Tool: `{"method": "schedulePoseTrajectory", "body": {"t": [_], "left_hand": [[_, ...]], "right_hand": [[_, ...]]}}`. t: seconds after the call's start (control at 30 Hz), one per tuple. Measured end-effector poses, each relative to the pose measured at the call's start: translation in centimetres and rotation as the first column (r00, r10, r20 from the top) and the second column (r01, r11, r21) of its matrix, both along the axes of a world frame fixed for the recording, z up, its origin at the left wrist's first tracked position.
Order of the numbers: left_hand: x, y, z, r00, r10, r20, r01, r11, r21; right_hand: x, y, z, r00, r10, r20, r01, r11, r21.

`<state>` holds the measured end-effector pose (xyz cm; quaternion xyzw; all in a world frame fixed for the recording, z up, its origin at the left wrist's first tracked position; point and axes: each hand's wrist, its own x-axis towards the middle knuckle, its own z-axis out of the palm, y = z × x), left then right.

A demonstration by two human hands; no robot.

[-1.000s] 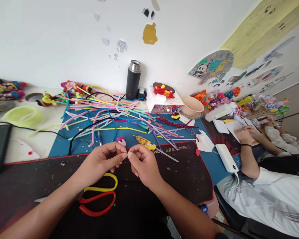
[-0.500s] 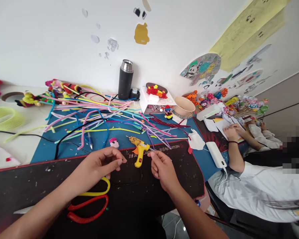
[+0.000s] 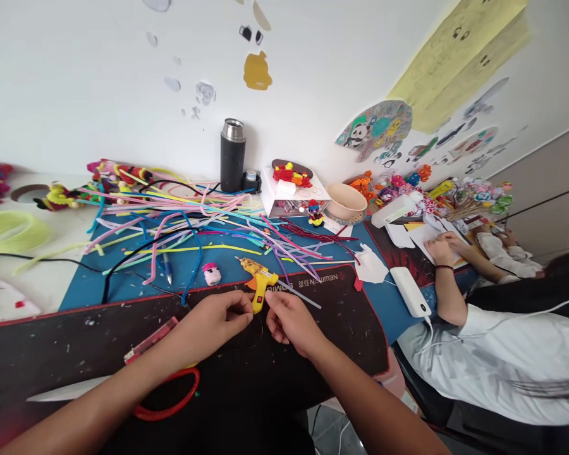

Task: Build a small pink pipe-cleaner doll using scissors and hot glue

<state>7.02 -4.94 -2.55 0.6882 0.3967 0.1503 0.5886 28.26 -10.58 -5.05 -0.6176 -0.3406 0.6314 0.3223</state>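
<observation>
My left hand (image 3: 230, 319) is closed in a pinch, thumb against forefinger, and whatever it may hold is too small to make out. Close to its right, my right hand (image 3: 291, 322) has its fingers curled and pressed together; its contents are hidden. A yellow glue gun (image 3: 260, 284) lies just beyond both hands, nozzle to the upper left. Behind it sticks out a translucent glue stick (image 3: 307, 297). A small pink-capped doll head (image 3: 212, 273) sits left of the gun. Under my left forearm lie scissors (image 3: 194, 388) with a red handle, partly covered.
Many coloured pipe cleaners (image 3: 171, 218) are strewn across the blue mat. A black thermos (image 3: 232, 155), a white box (image 3: 291, 205) and a beige bowl (image 3: 345, 202) stand by the wall. A white power bank (image 3: 410, 292) lies right, near a co-worker's arm (image 3: 450, 297).
My hands have come closer together, the left moving right and the right slightly left and down. The glue stick behind the gun and a red object by my left forearm now show.
</observation>
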Motion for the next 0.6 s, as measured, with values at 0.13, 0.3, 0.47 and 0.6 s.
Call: {"method": "schedulePoseTrajectory", "body": {"t": [0.13, 0.3, 0.47, 0.6], "left_hand": [[0.7, -0.3, 0.2, 0.995, -0.047, -0.082, 0.056, 0.992, 0.114], [0.8, -0.9, 1.2, 0.989, -0.04, -0.146, 0.086, 0.942, 0.324], [1.0, -2.2, 1.4, 0.993, -0.064, -0.104, 0.107, 0.863, 0.494], [1.1, -3.2, 1.4, 0.989, -0.104, -0.11, 0.148, 0.817, 0.557]], "right_hand": [[-0.6, 0.7, -0.1, 1.0, -0.011, -0.004, 0.011, 1.0, 0.013], [-1.1, 1.4, 0.5, 0.992, -0.09, -0.091, 0.092, 0.996, 0.022], [-0.8, 1.5, 0.9, 0.973, -0.11, -0.204, 0.114, 0.993, 0.012], [-0.4, 1.3, 0.7, 0.937, -0.109, -0.333, 0.116, 0.993, 0.003]]}}
